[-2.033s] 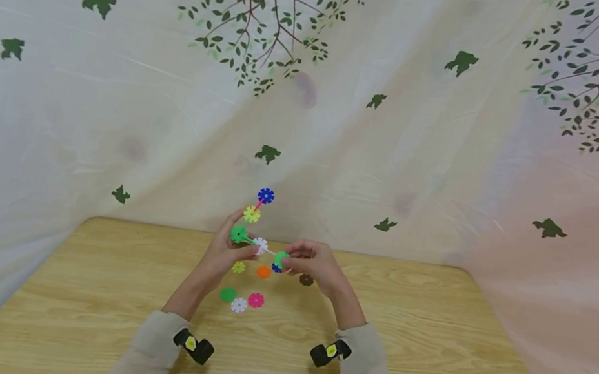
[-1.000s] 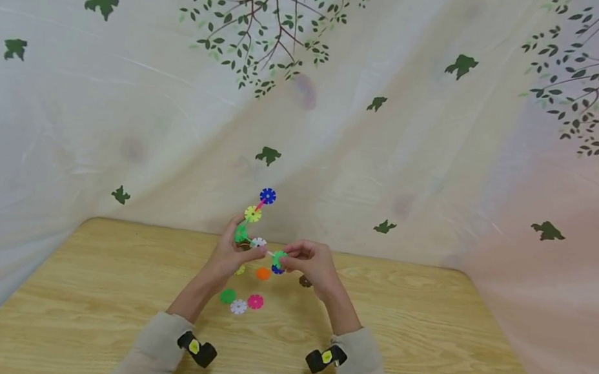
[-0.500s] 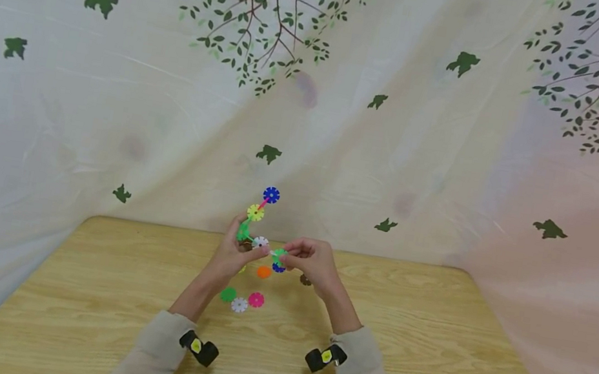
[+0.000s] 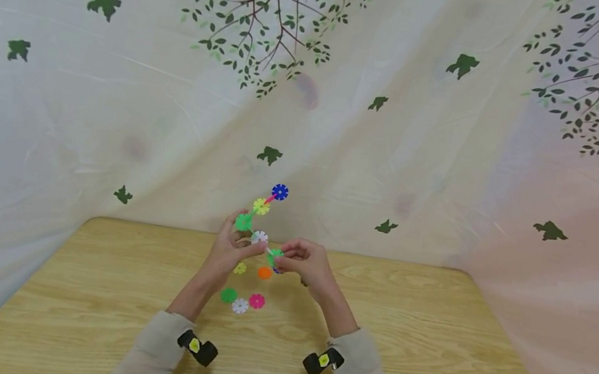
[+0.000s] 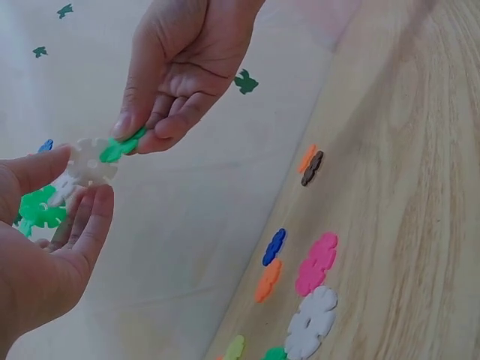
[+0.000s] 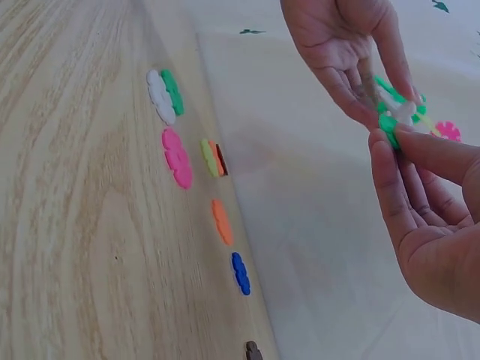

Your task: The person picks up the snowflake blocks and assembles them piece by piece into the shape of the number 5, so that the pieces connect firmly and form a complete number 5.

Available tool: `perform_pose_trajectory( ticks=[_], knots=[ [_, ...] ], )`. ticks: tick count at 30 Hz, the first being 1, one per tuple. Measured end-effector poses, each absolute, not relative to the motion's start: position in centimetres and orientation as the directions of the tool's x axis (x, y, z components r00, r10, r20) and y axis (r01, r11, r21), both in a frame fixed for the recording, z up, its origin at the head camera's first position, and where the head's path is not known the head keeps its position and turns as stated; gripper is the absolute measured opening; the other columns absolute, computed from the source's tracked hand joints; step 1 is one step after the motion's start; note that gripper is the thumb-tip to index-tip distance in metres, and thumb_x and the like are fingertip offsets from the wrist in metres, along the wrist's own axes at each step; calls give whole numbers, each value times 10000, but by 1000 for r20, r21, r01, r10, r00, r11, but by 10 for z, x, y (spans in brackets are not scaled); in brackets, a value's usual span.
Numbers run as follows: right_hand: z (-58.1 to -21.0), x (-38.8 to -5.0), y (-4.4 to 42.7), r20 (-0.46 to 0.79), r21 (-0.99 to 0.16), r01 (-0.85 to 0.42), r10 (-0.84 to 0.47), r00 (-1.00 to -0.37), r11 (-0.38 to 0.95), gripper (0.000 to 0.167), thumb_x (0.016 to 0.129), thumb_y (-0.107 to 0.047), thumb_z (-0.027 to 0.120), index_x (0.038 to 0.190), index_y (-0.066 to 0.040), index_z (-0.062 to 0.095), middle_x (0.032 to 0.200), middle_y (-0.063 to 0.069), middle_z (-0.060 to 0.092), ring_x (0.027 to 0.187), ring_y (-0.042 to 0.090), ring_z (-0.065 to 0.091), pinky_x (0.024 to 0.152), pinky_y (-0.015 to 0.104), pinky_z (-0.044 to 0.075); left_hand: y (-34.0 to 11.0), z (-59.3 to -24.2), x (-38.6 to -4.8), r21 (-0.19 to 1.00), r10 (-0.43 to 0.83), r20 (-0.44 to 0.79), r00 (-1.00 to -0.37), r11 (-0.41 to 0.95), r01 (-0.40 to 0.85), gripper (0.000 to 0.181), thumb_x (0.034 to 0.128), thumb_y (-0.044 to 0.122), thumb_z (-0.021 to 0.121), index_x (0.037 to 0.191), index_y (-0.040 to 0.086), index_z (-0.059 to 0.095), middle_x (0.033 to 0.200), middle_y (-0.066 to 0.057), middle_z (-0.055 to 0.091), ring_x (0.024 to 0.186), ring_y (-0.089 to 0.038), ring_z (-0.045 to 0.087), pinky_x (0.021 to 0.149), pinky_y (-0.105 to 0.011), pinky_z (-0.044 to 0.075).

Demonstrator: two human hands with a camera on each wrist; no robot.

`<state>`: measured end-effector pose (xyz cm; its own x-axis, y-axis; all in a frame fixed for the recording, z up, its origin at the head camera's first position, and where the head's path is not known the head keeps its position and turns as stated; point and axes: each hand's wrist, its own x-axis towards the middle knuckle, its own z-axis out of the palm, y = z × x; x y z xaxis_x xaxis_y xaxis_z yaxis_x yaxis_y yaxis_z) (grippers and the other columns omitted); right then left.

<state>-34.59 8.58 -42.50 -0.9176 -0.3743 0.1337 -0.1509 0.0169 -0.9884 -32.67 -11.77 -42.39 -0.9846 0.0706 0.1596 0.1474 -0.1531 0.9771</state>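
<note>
Green and notched, one small disc (image 5: pixel 110 154) sits pinched in the right hand (image 4: pixel 313 266), touching a white disc (image 5: pixel 90 165) gripped by the left hand (image 4: pixel 223 253); I can't tell whether they interlock. Their chain (image 4: pixel 243 222) slants above the desk (image 4: pixel 424 364), ending in a blue disc (image 4: pixel 280 192). Beneath lie an orange disc (image 4: pixel 265 272) and a pink disc (image 4: pixel 256 301).

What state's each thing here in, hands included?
Chain of discs: joined, raised off the table
Held green disc: touching the chain; whether locked, unclear
Left hand: pinching the chain
Right hand: pinching the held green disc
Pink table disc: flat
White table disc: flat
Blue table disc: flat
Green table disc: flat
Yellow table disc: flat
Orange discs: flat
Brown disc: flat
</note>
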Motion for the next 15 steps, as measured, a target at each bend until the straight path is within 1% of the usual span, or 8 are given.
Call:
perform_pose_trajectory(
  ticks=[2,4,7,10,12,15],
  knots=[
    [-426,-345,84,136,-989,-147,-367,-920,3,252,898,32,729,1101,131,616,804,-11,694,732,132,719,874,564,592,-116,-425,-326,977,65,153,-986,-164,140,808,947,53,708,1586,164,226,1299,-202,575,1031,-176,668,950,-325,571],
    [-426,-344,82,139,-989,-146,-358,-924,-7,245,895,35,729,1092,125,614,796,-17,697,723,115,716,858,541,603,-115,-426,-326,975,58,157,-986,-168,145,756,957,77,704,1568,154,265,1312,-223,591,1046,-160,680,972,-345,571],
    [-425,-341,78,142,-989,-144,-348,-927,-20,239,895,40,726,1085,128,612,784,-23,700,719,116,720,841,509,615,-113,-427,-326,966,50,174,-983,-202,161,724,963,61,692,1559,135,287,1251,-199,629,1018,-146,700,967,-350,580],
    [-425,-339,75,140,-990,-137,-347,-927,-33,231,897,46,718,1083,133,613,777,-30,708,716,115,726,807,436,633,-112,-427,-326,957,50,185,-982,-238,168,708,953,14,684,1550,120,319,1158,-126,658,978,-124,706,924,-313,594],
    [-426,-338,73,137,-991,-128,-346,-928,-49,231,899,53,714,1087,140,614,781,-35,717,720,110,726,791,397,637,-111,-427,-326,954,56,191,-980,-245,172,711,945,-9,683,1550,116,332,1133,-102,670,975,-113,704,904,-282,589],
    [-428,-338,70,137,-990,-122,-342,-930,-64,230,898,66,710,1093,148,618,798,-35,730,731,101,719,757,337,637,-110,-428,-326,957,72,193,-979,-233,171,710,935,-20,689,1547,97,348,1182,-155,673,1006,-116,699,896,-253,574]
  ],
)
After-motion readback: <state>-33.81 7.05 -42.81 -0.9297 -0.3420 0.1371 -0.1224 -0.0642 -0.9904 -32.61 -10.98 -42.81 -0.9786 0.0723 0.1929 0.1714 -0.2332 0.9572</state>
